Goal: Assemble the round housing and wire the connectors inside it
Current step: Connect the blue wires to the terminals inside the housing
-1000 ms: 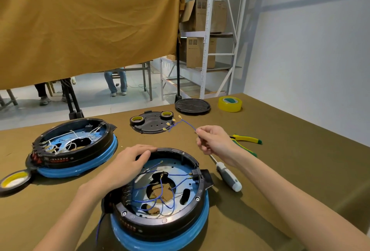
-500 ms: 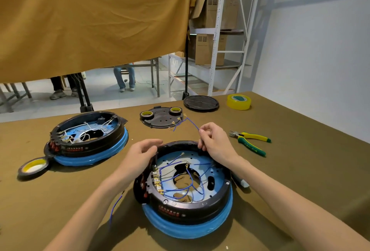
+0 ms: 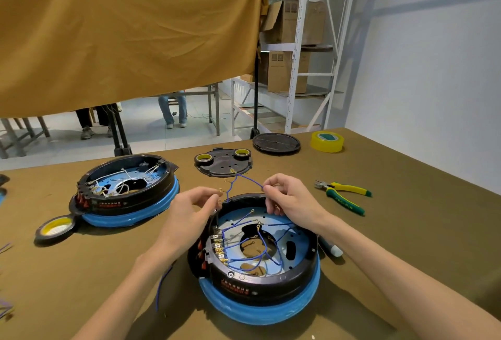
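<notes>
The right hand [image 3: 291,200] pinched a blue wire [image 3: 250,180] between thumb and forefinger, its other fingers curled loosely over the far rim of the round housing [image 3: 260,282]. The left hand [image 3: 193,208], just across from it, pinched the brass-tipped ends of the same wire bundle at the housing's far-left rim. Below both hands the housing sat on the counter [image 3: 406,231], a black ring on a blue base, with blue wires looping from a row of connectors [image 3: 219,249] on the left-hand side across its open middle. Beyond the hands lay a black cover plate [image 3: 223,163] carrying two small tape rolls, and farther still a round black lid [image 3: 276,143] and a yellow tape roll [image 3: 327,141]. Out past the right hand lay yellow-and-green pliers [image 3: 343,196]; a screwdriver handle [image 3: 330,247] showed under the right forearm. Well out past the left hand stood a second housing [image 3: 124,190] with white wires, a black-rimmed tape roll [image 3: 55,228] touching it.
</notes>
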The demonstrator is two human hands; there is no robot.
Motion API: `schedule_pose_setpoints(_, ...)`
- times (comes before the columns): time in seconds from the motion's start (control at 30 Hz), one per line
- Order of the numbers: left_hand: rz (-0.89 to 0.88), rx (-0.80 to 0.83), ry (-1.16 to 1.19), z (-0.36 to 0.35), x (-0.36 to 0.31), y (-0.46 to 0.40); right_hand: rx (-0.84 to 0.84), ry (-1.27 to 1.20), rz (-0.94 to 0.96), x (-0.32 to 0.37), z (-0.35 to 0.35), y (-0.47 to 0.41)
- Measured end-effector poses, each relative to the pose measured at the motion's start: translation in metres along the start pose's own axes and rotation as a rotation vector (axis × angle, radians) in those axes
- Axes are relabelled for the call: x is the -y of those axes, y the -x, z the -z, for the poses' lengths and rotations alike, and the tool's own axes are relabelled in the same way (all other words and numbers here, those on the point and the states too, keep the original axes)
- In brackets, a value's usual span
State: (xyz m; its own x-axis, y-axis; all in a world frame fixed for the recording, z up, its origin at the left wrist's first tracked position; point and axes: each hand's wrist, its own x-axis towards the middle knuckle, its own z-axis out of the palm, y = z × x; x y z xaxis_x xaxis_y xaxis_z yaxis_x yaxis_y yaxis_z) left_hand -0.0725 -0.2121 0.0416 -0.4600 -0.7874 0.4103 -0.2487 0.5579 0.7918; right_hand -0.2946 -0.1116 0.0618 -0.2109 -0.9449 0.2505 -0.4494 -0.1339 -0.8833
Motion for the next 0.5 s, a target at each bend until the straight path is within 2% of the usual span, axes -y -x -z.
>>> schedule_pose_setpoints(0.13, 0.048, 0.068, 0.185, 0.002, -0.011, -0.001, 0.059, -0.015, -0.016, 0.001, 0.007, 0.006)
schedule_pose_setpoints(0.27, 0.047, 0.106, 0.277, 0.003, -0.027, 0.000, 0.065, 0.004, -0.009, 0.002, 0.010, 0.008)
schedule_pose_setpoints(0.5, 0.052, 0.117, 0.195, -0.002, -0.034, 0.001, 0.108, -0.005, -0.021, 0.003, 0.010, 0.012)
